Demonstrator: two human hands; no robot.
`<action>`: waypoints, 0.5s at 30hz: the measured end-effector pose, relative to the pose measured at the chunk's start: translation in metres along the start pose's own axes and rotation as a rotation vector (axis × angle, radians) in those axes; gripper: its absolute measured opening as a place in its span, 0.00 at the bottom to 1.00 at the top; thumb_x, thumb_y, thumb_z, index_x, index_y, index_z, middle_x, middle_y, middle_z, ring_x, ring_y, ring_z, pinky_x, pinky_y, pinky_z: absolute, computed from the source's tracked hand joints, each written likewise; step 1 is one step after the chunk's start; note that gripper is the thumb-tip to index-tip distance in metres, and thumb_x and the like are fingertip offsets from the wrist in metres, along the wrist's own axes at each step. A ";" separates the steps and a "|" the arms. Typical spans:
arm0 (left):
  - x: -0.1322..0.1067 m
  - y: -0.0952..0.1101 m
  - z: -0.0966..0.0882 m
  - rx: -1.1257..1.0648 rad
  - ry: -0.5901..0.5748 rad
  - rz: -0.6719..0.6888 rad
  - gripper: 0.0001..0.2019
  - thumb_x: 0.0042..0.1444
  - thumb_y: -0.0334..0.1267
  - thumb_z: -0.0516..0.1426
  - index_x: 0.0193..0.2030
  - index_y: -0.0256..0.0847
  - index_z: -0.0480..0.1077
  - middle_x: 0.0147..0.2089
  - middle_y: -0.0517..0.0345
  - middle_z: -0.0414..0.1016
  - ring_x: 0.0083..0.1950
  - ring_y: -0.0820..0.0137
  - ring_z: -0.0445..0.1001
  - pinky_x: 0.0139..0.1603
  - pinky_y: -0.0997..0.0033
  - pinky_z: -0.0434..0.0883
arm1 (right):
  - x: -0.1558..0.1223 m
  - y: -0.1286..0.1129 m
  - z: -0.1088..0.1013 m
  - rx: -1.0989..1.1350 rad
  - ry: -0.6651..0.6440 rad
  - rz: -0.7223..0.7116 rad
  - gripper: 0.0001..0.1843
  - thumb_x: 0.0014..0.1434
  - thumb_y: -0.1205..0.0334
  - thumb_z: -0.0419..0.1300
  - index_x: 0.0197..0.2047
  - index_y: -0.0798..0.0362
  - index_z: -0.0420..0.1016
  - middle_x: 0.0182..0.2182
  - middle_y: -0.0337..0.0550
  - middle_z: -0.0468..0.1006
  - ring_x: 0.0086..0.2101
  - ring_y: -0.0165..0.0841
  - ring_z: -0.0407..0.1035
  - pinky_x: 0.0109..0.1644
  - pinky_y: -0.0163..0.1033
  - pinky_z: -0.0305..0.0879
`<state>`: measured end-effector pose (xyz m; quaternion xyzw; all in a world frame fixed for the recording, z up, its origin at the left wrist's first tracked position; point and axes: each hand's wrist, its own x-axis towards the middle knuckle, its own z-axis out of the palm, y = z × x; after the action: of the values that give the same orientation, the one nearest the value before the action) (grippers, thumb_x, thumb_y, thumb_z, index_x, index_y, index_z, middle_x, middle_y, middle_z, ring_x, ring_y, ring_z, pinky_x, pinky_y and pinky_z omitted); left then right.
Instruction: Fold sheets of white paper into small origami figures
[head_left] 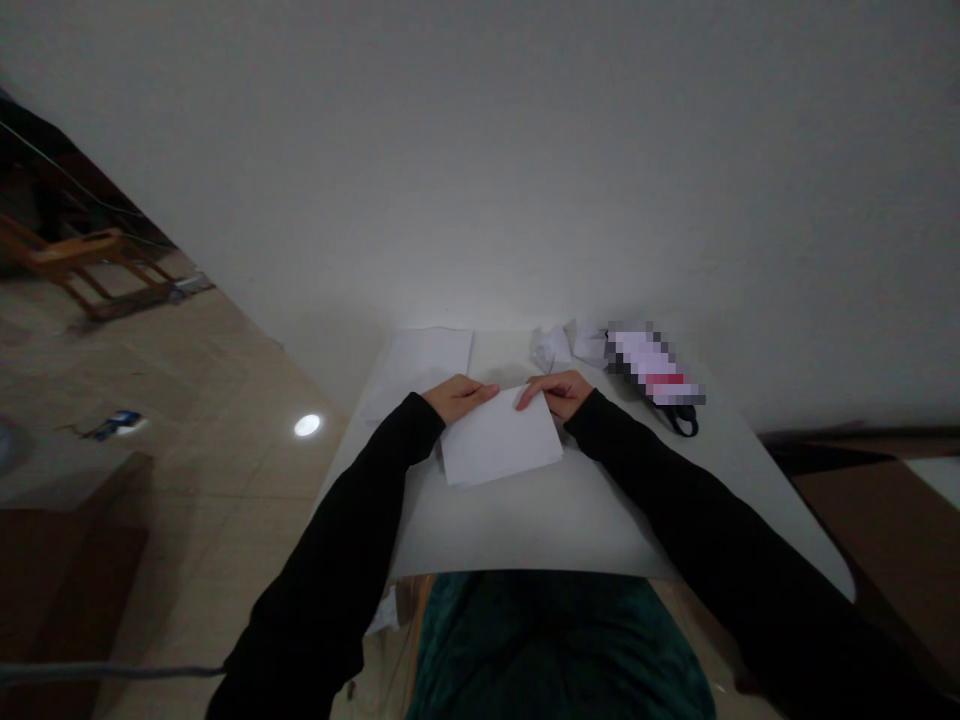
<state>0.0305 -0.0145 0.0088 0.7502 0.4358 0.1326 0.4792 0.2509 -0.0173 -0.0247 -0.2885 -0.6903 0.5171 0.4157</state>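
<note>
Two hands on the paper: my left hand [459,398] and right hand [559,393] lie half-curled on the far corners of a white sheet [500,437], mid-table; I can't tell whether either grips it. A careless drag could skid it toward the crumpled paper [555,347], far right.

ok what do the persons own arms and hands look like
Both arms wear long, plain black sleeves that reach the wrists: the left sleeve and the right sleeve, with no markings or cables showing. The left hand and right hand are bare, with no gloves, and no rings or watch can be made out.
</note>
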 end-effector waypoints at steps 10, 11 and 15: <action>0.005 0.001 0.003 0.096 0.082 0.184 0.22 0.55 0.54 0.50 0.23 0.35 0.66 0.19 0.65 0.55 0.22 0.77 0.55 0.21 0.77 0.53 | 0.000 -0.003 -0.001 0.095 0.155 0.013 0.10 0.43 0.64 0.65 0.33 0.53 0.79 0.31 0.42 0.80 0.31 0.30 0.74 0.34 0.34 0.69; 0.005 0.001 0.003 0.097 0.078 0.189 0.21 0.55 0.53 0.50 0.24 0.35 0.67 0.19 0.65 0.55 0.22 0.77 0.55 0.21 0.77 0.53 | 0.000 -0.001 -0.001 0.092 0.152 0.019 0.08 0.44 0.64 0.65 0.31 0.53 0.79 0.30 0.41 0.80 0.29 0.29 0.73 0.32 0.33 0.68; 0.003 0.003 0.004 0.070 0.101 0.193 0.20 0.55 0.52 0.51 0.24 0.36 0.66 0.19 0.65 0.56 0.22 0.77 0.55 0.21 0.77 0.52 | 0.004 0.003 -0.001 0.127 0.257 0.051 0.14 0.43 0.58 0.67 0.35 0.52 0.79 0.28 0.40 0.79 0.26 0.28 0.72 0.28 0.33 0.67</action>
<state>0.0364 -0.0145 0.0091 0.7973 0.3896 0.2006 0.4150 0.2498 -0.0130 -0.0266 -0.3428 -0.5898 0.5290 0.5047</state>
